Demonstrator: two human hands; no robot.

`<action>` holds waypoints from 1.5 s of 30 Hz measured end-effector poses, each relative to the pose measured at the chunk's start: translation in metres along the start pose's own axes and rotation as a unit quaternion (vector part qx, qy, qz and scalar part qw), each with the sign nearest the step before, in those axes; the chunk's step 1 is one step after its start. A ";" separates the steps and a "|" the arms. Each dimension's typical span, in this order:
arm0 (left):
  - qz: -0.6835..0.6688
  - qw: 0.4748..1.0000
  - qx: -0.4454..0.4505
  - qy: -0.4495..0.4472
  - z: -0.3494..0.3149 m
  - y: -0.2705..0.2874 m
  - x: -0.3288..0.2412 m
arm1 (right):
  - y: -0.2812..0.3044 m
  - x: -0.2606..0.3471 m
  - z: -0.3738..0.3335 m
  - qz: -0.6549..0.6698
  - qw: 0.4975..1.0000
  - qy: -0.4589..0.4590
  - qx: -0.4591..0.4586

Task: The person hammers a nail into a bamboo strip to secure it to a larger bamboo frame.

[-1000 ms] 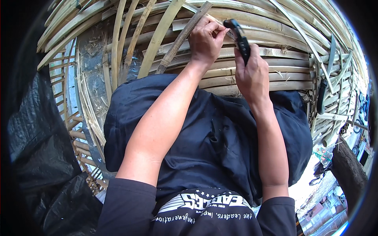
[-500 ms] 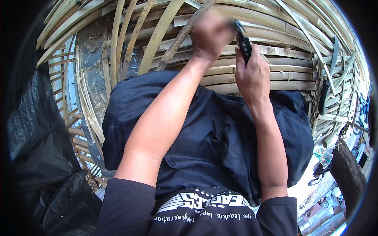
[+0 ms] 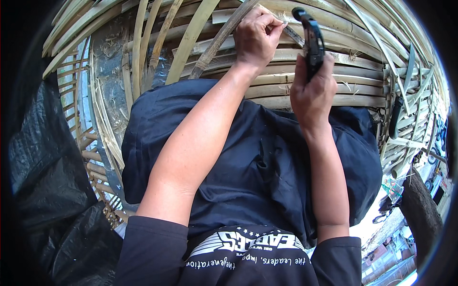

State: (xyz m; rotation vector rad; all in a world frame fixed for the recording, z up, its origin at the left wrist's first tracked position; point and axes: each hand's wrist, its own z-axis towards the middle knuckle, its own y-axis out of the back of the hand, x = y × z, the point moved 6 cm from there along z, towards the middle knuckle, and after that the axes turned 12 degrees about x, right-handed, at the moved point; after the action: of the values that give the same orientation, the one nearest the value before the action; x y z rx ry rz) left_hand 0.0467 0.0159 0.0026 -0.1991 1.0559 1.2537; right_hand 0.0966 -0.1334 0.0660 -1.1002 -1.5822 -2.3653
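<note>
My left hand is closed in a pinch over the bamboo slats, with something tiny and pale at its fingertips that is too small to name. A weathered bamboo strip slants across the slats beside that hand. Wrapped around the handle of a black hammer, my right hand is just to the right. The hammer's head is raised above the slats, apart from my left fingertips. A thin, dark-marked strip lies between the two hands.
At the right, a knife with a black handle rests against woven bamboo. Several long bamboo strips fan out at the upper left. Black plastic sheeting hangs at the left, and a dark log stands at the lower right.
The hammer has lifted away from my left fingertips and moved right with my right hand. My left hand has stayed nearly in place.
</note>
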 end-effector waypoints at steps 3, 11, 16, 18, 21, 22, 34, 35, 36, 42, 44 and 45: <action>0.004 0.999 0.011 0.040 -0.004 -0.001 0.002 | -0.014 -0.009 0.004 -0.034 0.997 -0.038 0.059; 0.003 0.999 0.015 0.044 -0.002 -0.001 -0.001 | -0.015 -0.016 -0.002 -0.056 0.997 -0.012 0.050; -0.009 1.000 0.009 0.027 0.003 0.001 -0.001 | -0.009 -0.004 -0.003 -0.039 0.999 0.009 0.014; -0.023 0.998 0.016 0.061 -0.003 0.000 0.003 | -0.020 -0.011 0.000 -0.050 0.995 -0.039 0.074; -0.018 0.999 0.004 0.031 0.003 -0.002 0.004 | 0.002 0.007 -0.009 0.016 1.000 -0.004 -0.021; -0.013 1.000 -0.004 0.008 0.001 -0.002 0.002 | 0.003 0.007 -0.009 0.011 0.998 0.029 -0.049; -0.034 0.998 0.009 0.054 0.000 0.001 0.001 | -0.014 -0.012 -0.002 -0.025 0.998 -0.046 0.046; -0.033 0.998 0.008 0.053 0.004 0.001 0.000 | -0.004 -0.001 -0.006 0.005 1.000 -0.006 -0.003; -0.012 0.999 0.010 0.030 0.006 0.003 -0.009 | 0.001 0.002 -0.007 0.020 0.998 0.030 -0.051; -0.009 0.998 0.028 0.058 0.000 0.007 -0.016 | -0.007 -0.003 -0.006 -0.016 0.999 -0.032 0.025; -0.013 0.999 0.025 0.046 0.005 0.005 -0.014 | 0.006 0.011 -0.010 0.009 0.997 0.039 -0.073; -0.021 0.999 0.019 0.028 0.009 0.003 -0.013 | 0.002 0.003 -0.006 0.026 0.996 0.040 -0.075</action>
State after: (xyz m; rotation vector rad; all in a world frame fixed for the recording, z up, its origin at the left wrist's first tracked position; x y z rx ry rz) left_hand 0.0499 0.0136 0.0182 -0.2259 1.1174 1.1949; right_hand 0.0916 -0.1385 0.0683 -1.0441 -1.3530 -2.4956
